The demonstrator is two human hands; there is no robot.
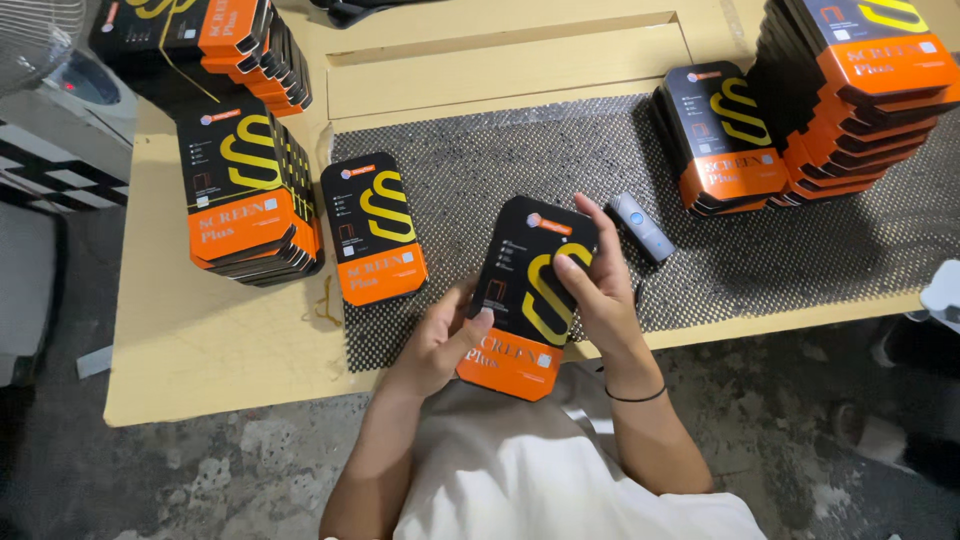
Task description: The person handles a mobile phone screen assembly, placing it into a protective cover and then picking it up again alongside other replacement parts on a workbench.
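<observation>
I see both hands clamped on 1 black-and-orange flat package (527, 300): left hand (440, 340) grips its lower edge, right hand (597, 285) wraps its far side, fingers over the face. It looks mid-inspection; turning it needs a firm grip. Beyond the right hand lies a small grey device (641, 226), possibly a scanner, on the mesh mat (480, 170) covering the tabletop (200, 340), package stacks (250, 195) flanking, concrete floor below.

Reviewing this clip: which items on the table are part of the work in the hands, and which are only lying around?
In the work:
- flat box, gripped by left hand and right hand
- single box on the mat
- box stacks

Lying about:
- small grey device
- mesh mat
- fan
</observation>
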